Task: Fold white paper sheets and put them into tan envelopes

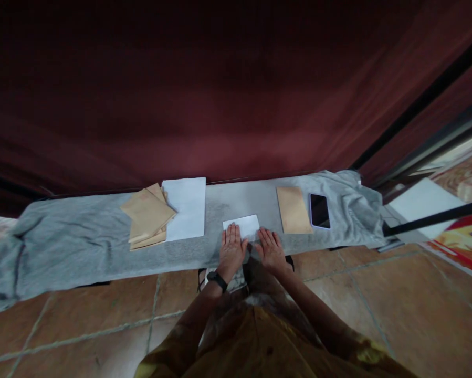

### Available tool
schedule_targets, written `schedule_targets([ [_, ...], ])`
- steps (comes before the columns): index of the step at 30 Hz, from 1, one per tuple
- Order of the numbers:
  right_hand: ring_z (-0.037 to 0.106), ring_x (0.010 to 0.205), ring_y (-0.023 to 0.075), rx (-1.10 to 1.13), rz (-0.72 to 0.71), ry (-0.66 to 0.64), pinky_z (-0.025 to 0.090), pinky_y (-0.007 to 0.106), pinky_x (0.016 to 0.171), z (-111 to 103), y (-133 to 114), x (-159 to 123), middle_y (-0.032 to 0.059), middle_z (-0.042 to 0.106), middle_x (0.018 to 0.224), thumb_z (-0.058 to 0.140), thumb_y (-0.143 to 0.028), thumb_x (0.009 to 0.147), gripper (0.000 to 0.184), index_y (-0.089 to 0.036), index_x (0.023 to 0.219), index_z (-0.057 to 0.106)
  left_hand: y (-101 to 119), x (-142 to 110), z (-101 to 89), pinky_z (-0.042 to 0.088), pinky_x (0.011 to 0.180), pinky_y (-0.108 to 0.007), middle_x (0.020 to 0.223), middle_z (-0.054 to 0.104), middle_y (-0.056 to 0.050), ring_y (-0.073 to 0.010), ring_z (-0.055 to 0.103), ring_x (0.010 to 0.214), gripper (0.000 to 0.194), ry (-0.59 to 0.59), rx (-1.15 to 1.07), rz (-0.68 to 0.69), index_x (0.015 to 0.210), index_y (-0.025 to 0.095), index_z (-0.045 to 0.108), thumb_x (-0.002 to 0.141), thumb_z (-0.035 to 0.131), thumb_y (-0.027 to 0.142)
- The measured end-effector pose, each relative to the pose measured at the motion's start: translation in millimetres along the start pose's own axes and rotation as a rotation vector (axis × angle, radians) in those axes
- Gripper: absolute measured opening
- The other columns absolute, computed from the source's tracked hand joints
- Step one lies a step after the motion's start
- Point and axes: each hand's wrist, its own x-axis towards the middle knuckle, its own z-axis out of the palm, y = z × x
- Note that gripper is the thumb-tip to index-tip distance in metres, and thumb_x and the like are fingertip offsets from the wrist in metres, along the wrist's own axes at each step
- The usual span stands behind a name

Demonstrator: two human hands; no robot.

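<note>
A small white sheet of paper (247,224), seemingly folded, lies on the grey cloth in front of me. My left hand (232,249) rests flat on its lower left part, fingers stretched out. Flat at the paper's right edge is my right hand (271,249), its fingers slightly spread. To the left sits a stack of white paper (186,207), partly overlapped by several brown envelopes (147,212). A single brown envelope (294,210) lies to the right of my hands.
A grey cloth (90,231) covers the long narrow bench. A phone (320,211) lies near its right end. Behind the bench rises a dark red surface (220,105). Black bars (425,100) and a red-yellow package (464,244) are at the right. Tiled floor (121,304) lies below.
</note>
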Motion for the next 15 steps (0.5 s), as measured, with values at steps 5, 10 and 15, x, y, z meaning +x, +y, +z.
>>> schedule_targets([
  [5, 0.038, 0.148, 0.0266, 0.052, -0.005, -0.002, 0.029, 0.049, 0.122, -2, -14, 31, 0.0126, 0.044, 0.158, 0.032, -0.036, 0.107, 0.053, -0.014, 0.155, 0.040, -5, 5, 0.8, 0.028, 0.123, -0.055, 0.162, 0.033, -0.019, -0.0292, 0.029, 0.152, 0.064, -0.046, 0.014, 0.016, 0.161, 0.009, 0.016, 0.103, 0.031, 0.032],
  [10, 0.038, 0.148, 0.0240, 0.085, -0.094, -0.058, 0.030, 0.048, 0.122, 5, -34, 69, 0.0129, 0.047, 0.156, 0.032, -0.035, 0.108, 0.050, -0.013, 0.151, 0.046, -11, 18, 5.7, 0.027, 0.123, -0.053, 0.164, 0.032, -0.016, -0.0274, 0.024, 0.154, 0.068, -0.087, 0.050, 0.078, 0.162, 0.012, 0.014, 0.097, 0.034, 0.019],
  [15, 0.040, 0.147, 0.0236, 0.042, -0.100, -0.056, 0.030, 0.049, 0.122, 19, -37, 77, 0.0121, 0.047, 0.156, 0.037, -0.038, 0.107, 0.050, -0.015, 0.150, 0.046, -20, 23, 13.4, 0.026, 0.123, -0.055, 0.163, 0.033, -0.017, -0.0267, 0.028, 0.153, 0.071, -0.078, 0.065, 0.043, 0.162, 0.015, 0.010, 0.095, 0.033, 0.014],
])
